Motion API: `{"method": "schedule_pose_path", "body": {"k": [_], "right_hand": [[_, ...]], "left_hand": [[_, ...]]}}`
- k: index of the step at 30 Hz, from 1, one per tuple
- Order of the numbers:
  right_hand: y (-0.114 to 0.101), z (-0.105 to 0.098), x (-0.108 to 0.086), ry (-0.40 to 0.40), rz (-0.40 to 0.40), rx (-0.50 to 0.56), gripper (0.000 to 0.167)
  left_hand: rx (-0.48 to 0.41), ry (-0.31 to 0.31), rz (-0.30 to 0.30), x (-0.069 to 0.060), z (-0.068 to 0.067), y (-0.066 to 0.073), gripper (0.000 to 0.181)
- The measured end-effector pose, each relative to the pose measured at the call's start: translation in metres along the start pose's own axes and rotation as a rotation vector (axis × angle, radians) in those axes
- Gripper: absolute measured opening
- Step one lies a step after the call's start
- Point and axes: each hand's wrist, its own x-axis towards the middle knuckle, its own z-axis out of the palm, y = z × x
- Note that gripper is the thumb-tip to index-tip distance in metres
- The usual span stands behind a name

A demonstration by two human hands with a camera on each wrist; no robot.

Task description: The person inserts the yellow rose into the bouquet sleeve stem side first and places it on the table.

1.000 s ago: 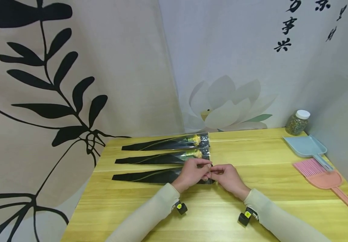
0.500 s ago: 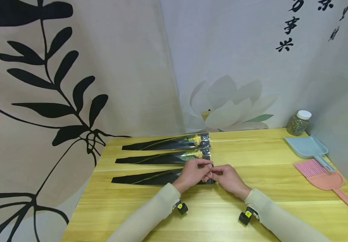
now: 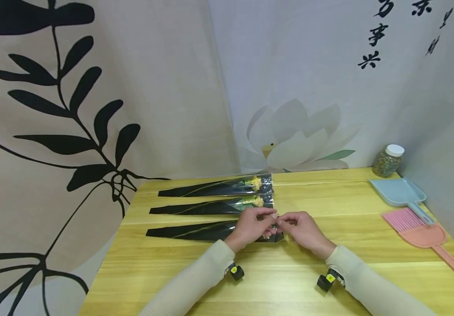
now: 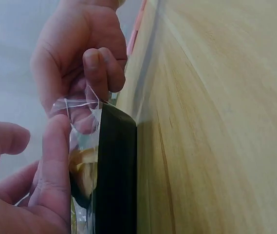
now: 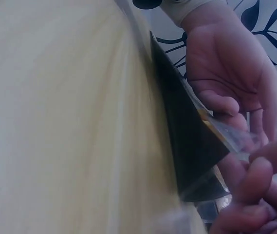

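Note:
Three black flower sleeves with clear fronts lie side by side on the table, each narrowing to the left. Yellow flowers show in the far sleeve (image 3: 211, 186) and the middle sleeve (image 3: 199, 209). Both hands are at the wide right end of the near sleeve (image 3: 191, 231). My left hand (image 3: 251, 227) holds the sleeve's clear film there, one fingertip against it in the left wrist view. My right hand (image 3: 304, 230) pinches the film's edge; in the right wrist view the clear film (image 5: 238, 139) stretches between the hands. A yellowish flower (image 4: 84, 170) sits inside, partly hidden.
At the table's right side lie a blue dustpan (image 3: 398, 192) and a pink dustpan (image 3: 424, 237) with a pink brush part. Behind them stands a jar (image 3: 387, 162) with a white lid. Printed curtains hang behind the wooden table (image 3: 274, 281).
My right hand has moved slightly right, away from the left, and the near sleeve's wide end reaches a little further right. My left hand has stayed nearly still.

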Motion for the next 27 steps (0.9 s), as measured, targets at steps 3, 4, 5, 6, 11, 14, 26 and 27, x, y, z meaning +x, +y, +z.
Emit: {"method": "schedule_pose_path", "body": {"k": [3, 4, 5, 6, 11, 14, 26, 27], "right_hand": [[-0.001, -0.002, -0.001, -0.001, 0.007, 0.016, 0.021], [-0.002, -0.002, -0.001, 0.0, 0.007, 0.02, 0.02], [-0.002, -0.002, -0.001, 0.002, 0.005, 0.026, 0.02], [-0.003, -0.003, -0.001, 0.006, 0.002, 0.027, 0.02], [-0.008, -0.003, -0.002, 0.025, -0.008, 0.032, 0.019], [-0.01, -0.002, -0.002, 0.035, 0.003, 0.03, 0.022], [-0.012, 0.006, -0.002, 0.135, -0.054, -0.15, 0.037], [-0.011, 0.007, -0.001, 0.143, -0.066, -0.156, 0.032]], "left_hand": [[-0.021, -0.001, -0.015, -0.001, -0.002, 0.001, 0.041], [-0.025, 0.0, -0.02, -0.002, -0.004, 0.002, 0.042], [-0.025, 0.003, -0.026, -0.002, -0.005, 0.003, 0.042], [-0.026, 0.009, -0.026, -0.003, -0.007, 0.004, 0.041], [0.099, 0.051, 0.029, -0.009, -0.02, 0.006, 0.032], [0.247, 0.062, 0.073, -0.013, -0.029, 0.004, 0.028], [0.731, 0.061, 0.153, -0.027, -0.062, -0.005, 0.041], [0.754, 0.059, 0.149, -0.027, -0.063, -0.006, 0.041]]}}
